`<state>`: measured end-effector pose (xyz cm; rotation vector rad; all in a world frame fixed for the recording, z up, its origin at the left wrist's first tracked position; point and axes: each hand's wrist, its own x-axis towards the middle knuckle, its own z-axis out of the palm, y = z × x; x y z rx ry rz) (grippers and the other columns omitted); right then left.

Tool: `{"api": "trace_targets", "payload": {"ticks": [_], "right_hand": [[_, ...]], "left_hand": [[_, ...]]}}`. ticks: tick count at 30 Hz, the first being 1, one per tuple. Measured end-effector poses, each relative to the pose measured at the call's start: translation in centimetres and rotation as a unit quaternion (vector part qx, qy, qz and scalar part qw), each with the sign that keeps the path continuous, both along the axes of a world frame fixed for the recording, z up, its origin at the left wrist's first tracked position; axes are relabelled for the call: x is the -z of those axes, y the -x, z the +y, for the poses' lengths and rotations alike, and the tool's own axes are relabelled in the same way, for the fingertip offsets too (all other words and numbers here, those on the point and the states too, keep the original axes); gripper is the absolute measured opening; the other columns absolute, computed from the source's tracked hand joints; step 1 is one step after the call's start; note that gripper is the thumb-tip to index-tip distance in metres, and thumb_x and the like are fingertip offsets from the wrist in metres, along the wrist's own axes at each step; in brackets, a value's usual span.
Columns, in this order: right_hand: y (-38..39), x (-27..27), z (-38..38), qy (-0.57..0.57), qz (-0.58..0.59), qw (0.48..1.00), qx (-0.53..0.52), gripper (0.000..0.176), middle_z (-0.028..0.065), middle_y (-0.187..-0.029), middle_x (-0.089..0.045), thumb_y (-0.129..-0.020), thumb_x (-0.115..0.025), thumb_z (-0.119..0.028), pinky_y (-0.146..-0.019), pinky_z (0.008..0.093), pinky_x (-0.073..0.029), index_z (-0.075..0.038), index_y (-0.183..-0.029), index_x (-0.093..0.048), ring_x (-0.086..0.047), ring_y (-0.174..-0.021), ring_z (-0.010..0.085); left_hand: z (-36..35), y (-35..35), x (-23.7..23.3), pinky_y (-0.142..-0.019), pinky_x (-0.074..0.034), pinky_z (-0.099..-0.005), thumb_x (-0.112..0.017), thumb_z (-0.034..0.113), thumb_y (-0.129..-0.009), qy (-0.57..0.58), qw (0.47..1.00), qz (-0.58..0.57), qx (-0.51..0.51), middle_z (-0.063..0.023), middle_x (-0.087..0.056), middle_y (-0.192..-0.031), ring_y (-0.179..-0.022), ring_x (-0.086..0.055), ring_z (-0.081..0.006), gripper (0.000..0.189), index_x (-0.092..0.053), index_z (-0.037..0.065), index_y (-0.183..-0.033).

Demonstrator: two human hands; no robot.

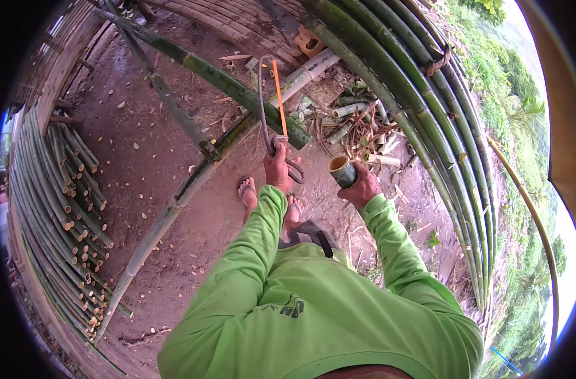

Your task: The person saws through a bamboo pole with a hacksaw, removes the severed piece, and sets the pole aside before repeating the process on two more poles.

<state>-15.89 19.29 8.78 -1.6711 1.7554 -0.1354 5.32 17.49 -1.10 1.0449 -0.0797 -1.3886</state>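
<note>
My left hand (276, 167) is closed round the handle of a bow saw (263, 95), whose orange blade points away from me. Beside the blade lies the cut end of a thick green bamboo pole (231, 90), which rests across a crossing pole (199, 174). In my right hand (362, 187) is a short hollow piece of bamboo (343, 174), its open end facing up and left. The saw and the bamboo piece are apart.
Cut bamboo poles (60, 208) are stacked at the left. Long green poles (420, 107) lean at the right. Offcuts and shavings (370, 129) lie beyond my right hand. A slatted bamboo platform (231, 22) stands at the top.
</note>
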Motion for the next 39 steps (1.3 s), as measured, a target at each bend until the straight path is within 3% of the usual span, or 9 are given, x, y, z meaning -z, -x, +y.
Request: {"api": "trace_targets", "payload": {"ticks": [3, 7, 8, 11, 15, 22, 25, 27, 39], "right_hand": [[0.3, -1.2, -0.1, -0.012, 0.002, 1.000, 0.002, 0.064, 0.0186, -0.086, -0.065, -0.051, -0.074, -0.028, -0.077, 0.0421, -0.050, -0.007, -0.109, -0.057, -0.063, -0.083, 0.0367], [0.3, -0.1, -0.1, -0.012, 0.007, 1.000, -0.010, 0.060, 0.0190, -0.086, -0.065, -0.052, -0.074, -0.028, -0.077, 0.0426, -0.050, -0.006, -0.104, -0.056, -0.063, -0.084, 0.0374], [0.3, 0.6, 0.1, 0.016, 0.012, 1.000, -0.024, 0.057, 0.0196, -0.086, -0.065, -0.053, -0.074, -0.027, -0.076, 0.0433, -0.050, -0.006, -0.102, -0.055, -0.063, -0.084, 0.0381], [-0.7, 0.2, 0.7, -0.011, -0.001, 1.000, -0.018, 0.056, 0.0200, -0.085, -0.065, -0.054, -0.074, -0.027, -0.076, 0.0439, -0.050, -0.006, -0.102, -0.055, -0.063, -0.083, 0.0387], [-1.7, -0.8, 2.1, -0.040, -0.009, 0.999, -0.011, 0.055, 0.0190, -0.084, -0.065, -0.054, -0.074, -0.027, -0.076, 0.0435, -0.050, -0.008, -0.102, -0.056, -0.064, -0.083, 0.0377], [-1.2, -1.0, 2.7, -0.017, -0.026, 0.999, -0.019, 0.057, 0.0185, -0.088, -0.065, -0.054, -0.075, -0.028, -0.077, 0.0439, -0.050, -0.009, -0.104, -0.055, -0.063, -0.086, 0.0372], [-1.1, -0.6, 2.4, -0.026, -0.015, 0.999, -0.022, 0.059, 0.0190, -0.089, -0.065, -0.054, -0.075, -0.029, -0.077, 0.0440, -0.050, -0.008, -0.104, -0.053, -0.063, -0.086, 0.0375], [-1.2, 1.3, 2.0, -0.035, -0.008, 0.999, -0.029, 0.063, 0.0190, -0.091, -0.064, -0.052, -0.078, -0.029, -0.079, 0.0439, -0.049, -0.006, -0.105, -0.052, -0.062, -0.089, 0.0375], [-7.6, 10.9, 0.1, -0.097, 0.101, 0.987, -0.082, 0.078, 0.0213, -0.102, -0.061, -0.051, -0.080, -0.035, -0.087, 0.0421, -0.048, -0.002, -0.112, -0.046, -0.060, -0.098, 0.0372]], "left_hand": [[0.0, -0.2, 0.7, -0.057, -0.052, -0.0337, -0.061, 0.036, -0.090, 0.068, 0.949, -0.284, 0.117, 0.0025, -0.051, -0.078, -0.061, -0.049, -0.0114, 0.028, -0.057, 0.009, -0.097], [-1.9, -2.3, -4.1, -0.059, -0.050, -0.0416, -0.075, 0.045, -0.074, 0.085, 0.663, -0.702, 0.245, -0.0130, -0.060, -0.079, -0.065, -0.060, -0.0317, 0.049, -0.052, 0.004, -0.089], [-3.2, -2.3, -5.2, -0.064, -0.050, -0.0451, -0.080, 0.049, -0.063, 0.083, 0.601, -0.733, 0.307, -0.0197, -0.061, -0.085, -0.075, -0.061, -0.0404, 0.063, -0.050, 0.002, -0.093], [-6.8, -0.9, -4.5, -0.067, -0.050, -0.0459, -0.081, 0.052, -0.058, 0.162, 0.498, -0.766, 0.373, -0.0190, -0.062, -0.086, -0.075, -0.062, -0.0385, 0.073, -0.048, 0.000, -0.097], [-8.0, 0.6, -1.3, -0.066, -0.052, -0.0451, -0.062, 0.019, -0.079, 0.141, 0.359, -0.816, 0.431, -0.0216, -0.062, -0.086, -0.076, -0.064, -0.0352, 0.030, -0.047, 0.001, -0.098], [-1.8, -5.2, -9.0, -0.065, -0.050, -0.0456, -0.053, 0.006, -0.077, 0.162, 0.393, -0.800, 0.422, -0.0185, -0.060, -0.079, -0.073, -0.063, -0.0361, 0.013, -0.049, 0.003, -0.089], [6.4, -11.7, -12.8, -0.067, -0.049, -0.0448, -0.071, 0.018, -0.067, 0.124, 0.424, -0.801, 0.404, -0.0185, -0.058, -0.083, -0.078, -0.060, -0.0369, 0.036, -0.048, 0.003, -0.090], [12.0, -15.3, -14.8, -0.061, -0.049, -0.0428, -0.067, 0.015, -0.067, 0.101, 0.431, -0.833, 0.332, -0.0156, -0.056, -0.080, -0.072, -0.060, -0.0341, 0.029, -0.048, 0.005, -0.086], [23.9, -21.1, -2.3, -0.061, -0.048, -0.0441, -0.073, 0.027, -0.071, -0.045, 0.601, -0.749, 0.275, -0.0146, -0.058, -0.073, -0.070, -0.060, -0.0340, 0.032, -0.053, 0.003, -0.079]]}}
